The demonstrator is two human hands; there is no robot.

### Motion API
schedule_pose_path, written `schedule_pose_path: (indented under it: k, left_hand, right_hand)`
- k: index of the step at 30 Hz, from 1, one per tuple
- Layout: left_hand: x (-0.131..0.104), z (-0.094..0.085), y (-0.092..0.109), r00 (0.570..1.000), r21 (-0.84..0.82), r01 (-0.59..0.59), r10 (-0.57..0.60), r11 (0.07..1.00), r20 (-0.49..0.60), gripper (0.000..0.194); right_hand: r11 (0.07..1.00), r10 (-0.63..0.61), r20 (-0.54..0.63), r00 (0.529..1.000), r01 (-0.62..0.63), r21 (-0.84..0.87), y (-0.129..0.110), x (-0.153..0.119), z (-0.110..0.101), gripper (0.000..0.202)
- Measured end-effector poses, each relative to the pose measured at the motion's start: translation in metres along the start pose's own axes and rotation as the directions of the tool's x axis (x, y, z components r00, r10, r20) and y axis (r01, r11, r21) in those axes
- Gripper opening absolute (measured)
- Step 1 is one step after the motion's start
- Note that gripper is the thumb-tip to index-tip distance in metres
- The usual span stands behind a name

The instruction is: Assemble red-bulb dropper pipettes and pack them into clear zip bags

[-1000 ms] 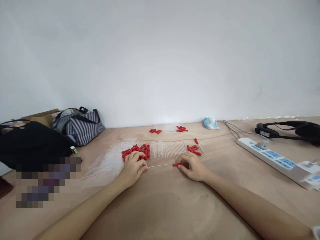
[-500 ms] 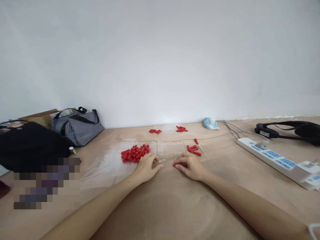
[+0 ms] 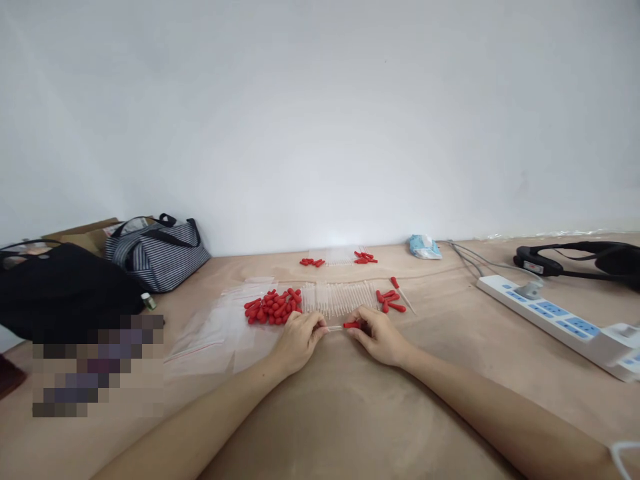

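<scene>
My left hand (image 3: 299,339) pinches a thin clear glass dropper tube (image 3: 335,328) low over the table. In the fingers of my right hand (image 3: 379,335) is a red rubber bulb (image 3: 351,325), its open end facing the tube. The tube's tip is at or very near the bulb; whether it is inside I cannot tell. A heap of red bulbs (image 3: 273,309) lies left of a row of glass tubes (image 3: 345,297). Right of that row lie several red bulbs (image 3: 395,307) and a dropper (image 3: 406,300) with a red bulb on its tube.
Flat clear plastic bags (image 3: 210,323) lie at the left. By the wall are more tubes (image 3: 340,256) between small groups of red bulbs, and a blue-and-white packet (image 3: 425,247). A power strip (image 3: 547,317) and black headset (image 3: 565,260) lie right; a striped bag (image 3: 157,257) stands left.
The glass tube in my left hand has swung level and moved right, up to the red bulb. My right hand has turned the bulb toward it, so more of the bulb shows.
</scene>
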State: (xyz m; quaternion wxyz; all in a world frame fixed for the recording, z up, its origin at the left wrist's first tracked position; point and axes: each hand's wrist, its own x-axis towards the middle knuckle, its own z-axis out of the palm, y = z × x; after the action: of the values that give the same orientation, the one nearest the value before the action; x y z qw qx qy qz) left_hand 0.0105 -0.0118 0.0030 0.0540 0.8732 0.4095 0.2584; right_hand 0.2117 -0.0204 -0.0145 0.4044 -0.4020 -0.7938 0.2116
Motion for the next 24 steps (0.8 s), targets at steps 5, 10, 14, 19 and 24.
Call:
schedule_pose_path:
  k: [5, 10, 14, 19, 24]
  left_hand:
    - [0.0004, -0.0001, 0.0002, 1.000, -0.012, -0.015, 0.015, 1.000, -0.005, 0.012]
    - [-0.0002, 0.0003, -0.0002, 0.998, -0.028, -0.059, 0.059, 0.998, -0.013, 0.013]
    - [0.0000, 0.0013, -0.0012, 0.997, -0.034, -0.076, 0.075, 0.997, -0.024, 0.014]
    - [0.0004, 0.0034, -0.0046, 0.993, -0.057, -0.117, 0.117, 0.991, -0.019, 0.016]
    - [0.0008, 0.0058, -0.0090, 0.982, -0.058, -0.190, 0.189, 0.980, -0.019, 0.023]
  right_hand:
    - [0.999, -0.028, 0.000, 1.000, 0.028, -0.015, -0.0018, -0.0009, -0.0001, 0.005]
    - [0.997, -0.074, 0.057, 0.996, 0.076, -0.024, -0.0016, -0.0004, -0.0014, 0.007]
    - [0.994, -0.105, 0.075, 0.992, 0.106, -0.002, -0.0006, -0.0004, -0.0018, 0.013]
    - [0.992, -0.126, 0.079, 0.989, 0.124, 0.033, -0.0012, -0.0001, -0.0016, 0.016]
    - [0.989, -0.144, 0.092, 0.985, 0.140, 0.050, -0.0013, -0.0005, -0.0017, 0.017]
